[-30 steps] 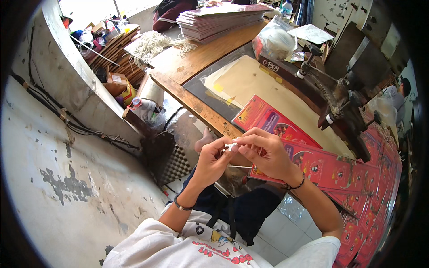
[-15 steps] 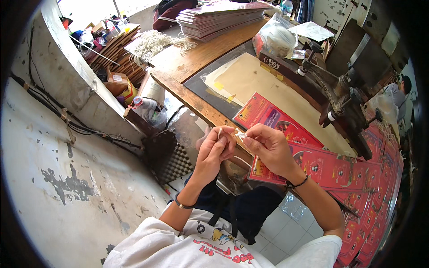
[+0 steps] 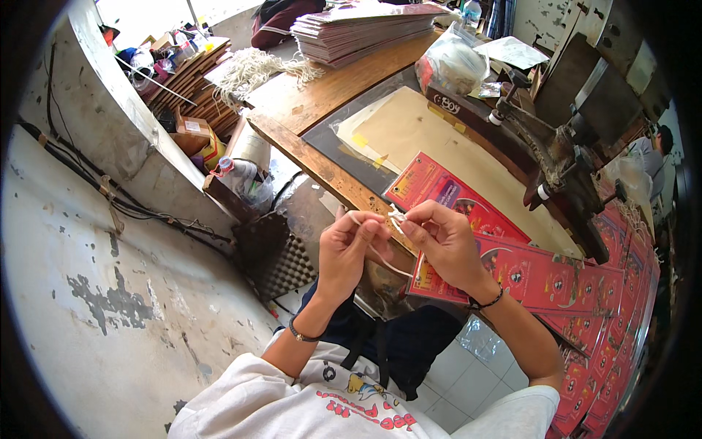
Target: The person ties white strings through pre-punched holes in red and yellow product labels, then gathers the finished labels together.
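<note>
A thin white cord runs between my hands, and one strand trails down to the corner of a red printed sign. My left hand pinches the cord between thumb and fingers, with a bit of it looping above the thumb. Close by, my right hand grips a bunched, knotted part of the same cord at its fingertips. Whether the strand passes through a hole in the sign is too small to tell. A second red sign lies just beyond my right hand.
A tan sheet covers part of the wooden table. White cords lie in a heap near a tall stack of boards. On the right stand a dark metal clamp-like machine and many red signs. Another person is far right.
My left hand has drawn slightly away from the right, its fingers opening up a little. More of the cord now shows between the hands and toward the sign.
</note>
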`<action>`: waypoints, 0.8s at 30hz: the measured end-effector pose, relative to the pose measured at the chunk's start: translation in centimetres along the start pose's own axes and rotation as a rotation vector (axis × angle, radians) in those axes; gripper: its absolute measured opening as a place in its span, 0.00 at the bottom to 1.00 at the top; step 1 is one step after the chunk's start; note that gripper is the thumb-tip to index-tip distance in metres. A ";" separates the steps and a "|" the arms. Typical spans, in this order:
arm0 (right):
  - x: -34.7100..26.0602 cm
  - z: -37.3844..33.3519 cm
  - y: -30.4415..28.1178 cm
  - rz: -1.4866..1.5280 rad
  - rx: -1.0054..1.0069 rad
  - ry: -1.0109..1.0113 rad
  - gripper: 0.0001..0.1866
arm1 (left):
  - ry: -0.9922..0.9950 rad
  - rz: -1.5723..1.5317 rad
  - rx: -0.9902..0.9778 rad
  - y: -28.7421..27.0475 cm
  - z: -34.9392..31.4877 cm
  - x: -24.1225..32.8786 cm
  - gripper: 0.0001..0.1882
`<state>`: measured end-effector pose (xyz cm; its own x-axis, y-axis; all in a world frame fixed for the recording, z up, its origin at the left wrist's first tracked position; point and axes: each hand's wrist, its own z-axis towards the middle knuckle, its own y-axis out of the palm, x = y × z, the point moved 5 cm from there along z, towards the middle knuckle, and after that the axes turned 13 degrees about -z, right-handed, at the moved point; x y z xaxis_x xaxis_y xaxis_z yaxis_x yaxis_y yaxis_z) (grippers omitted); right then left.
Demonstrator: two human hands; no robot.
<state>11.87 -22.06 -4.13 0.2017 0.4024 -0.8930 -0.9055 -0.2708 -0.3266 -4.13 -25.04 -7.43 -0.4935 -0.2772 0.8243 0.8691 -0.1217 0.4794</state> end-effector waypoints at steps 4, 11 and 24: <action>0.0 0.0 -0.1 -0.012 0.018 -0.027 0.08 | -0.242 -0.294 0.074 -0.3 -0.2 -0.5 0.13; -0.4 -0.1 0.0 -0.041 0.001 -0.002 0.08 | -0.177 -0.498 -0.017 0.2 -0.4 -0.7 0.15; -3.9 -0.3 0.8 -0.420 -0.132 -0.241 0.08 | 0.037 -0.011 -0.072 -0.2 -0.2 -0.1 0.25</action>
<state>10.52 -24.12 -1.04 0.4330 0.6868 -0.5838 -0.7065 -0.1437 -0.6930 -4.29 -25.19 -7.69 -0.5029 -0.3104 0.8067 0.8643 -0.1931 0.4645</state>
